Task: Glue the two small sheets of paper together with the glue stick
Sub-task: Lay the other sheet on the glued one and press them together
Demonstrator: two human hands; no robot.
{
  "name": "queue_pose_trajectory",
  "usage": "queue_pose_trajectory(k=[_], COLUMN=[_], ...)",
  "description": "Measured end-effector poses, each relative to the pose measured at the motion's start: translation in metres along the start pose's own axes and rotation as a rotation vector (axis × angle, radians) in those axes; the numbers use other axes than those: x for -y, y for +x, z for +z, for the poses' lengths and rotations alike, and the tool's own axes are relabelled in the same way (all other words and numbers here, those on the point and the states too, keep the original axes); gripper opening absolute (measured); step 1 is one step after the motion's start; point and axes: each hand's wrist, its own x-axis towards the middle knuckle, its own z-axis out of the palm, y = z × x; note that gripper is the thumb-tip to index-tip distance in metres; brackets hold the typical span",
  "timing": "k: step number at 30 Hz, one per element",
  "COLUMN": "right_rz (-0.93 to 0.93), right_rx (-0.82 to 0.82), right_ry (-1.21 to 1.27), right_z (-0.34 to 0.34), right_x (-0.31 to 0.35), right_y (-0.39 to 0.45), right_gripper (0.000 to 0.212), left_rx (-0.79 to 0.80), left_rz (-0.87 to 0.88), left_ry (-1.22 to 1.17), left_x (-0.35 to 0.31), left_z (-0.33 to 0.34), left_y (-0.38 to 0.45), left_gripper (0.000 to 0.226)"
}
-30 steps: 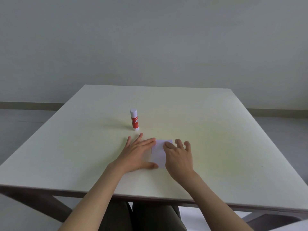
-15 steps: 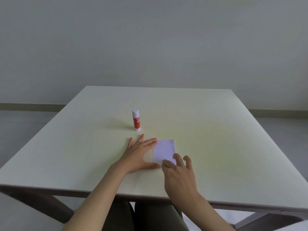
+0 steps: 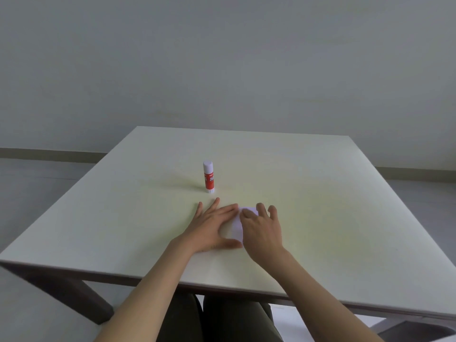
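- Fingers [image 3: 261, 208] of the right hand [image 3: 262, 230] curl down onto the small white paper [image 3: 237, 227], pressing it flat rather than gripping it; the left hand [image 3: 212, 225] lies spread and flat on the table just beside the sheet, thumb at its near edge, holding nothing.
- Only one white patch shows between the hands; whether it is two sheets stacked I cannot tell.
- Glue stick [image 3: 208, 177] stands upright and capped, beyond the left hand and untouched.
- Judged step: squaring or pressing the paper. If no glue is on yet, the next move calls for uncapping the stick while one hand pins the sheet.
- Pale square table [image 3: 320, 206] otherwise bare; plain grey wall [image 3: 222, 70] behind, grey floor [image 3: 37, 181] with a baseboard.
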Motion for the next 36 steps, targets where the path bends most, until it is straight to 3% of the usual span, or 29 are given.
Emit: queue_pose_trajectory(k=[5, 12, 20, 23, 28, 32, 36], right_rz=[-0.039, -0.012, -0.045, -0.04, 0.012, 0.044, 0.144], right_rx=[-0.176, -0.08, -0.015, -0.101, -0.299, -0.338, -0.316], right_ry=[-0.017, -0.002, 0.041, 0.036, -0.018, -0.074, -0.057], right_z=[-0.002, 0.001, 0.005, 0.004, 0.011, 0.016, 0.012], right_x=[0.016, 0.007, -0.001, 0.001, 0.0, -0.007, -0.02], right_y=[-0.043, -0.015, 0.002, -0.019, -0.065, -0.07, -0.048], right_gripper=[0.053, 0.027, 0.037, 0.036, 0.053, 0.057, 0.045], left_rx=[0.005, -0.001, 0.017, 0.033, 0.037, 0.04, 0.039], left_rz=[-0.005, 0.004, -0.012, -0.021, -0.014, -0.012, -0.014], left_ry=[0.033, 0.033, 0.001, 0.02, 0.03, 0.023, 0.023], left_x=[0.001, 0.0, -0.005, -0.006, -0.005, -0.003, -0.003], left_z=[0.001, 0.0, -0.004, -0.005, -0.004, -0.004, -0.004], left_y=[0.001, 0.0, -0.003, -0.004, -0.004, -0.004, -0.004], left_gripper=[0.097, 0.095, 0.096, 0.098, 0.099, 0.1, 0.1])
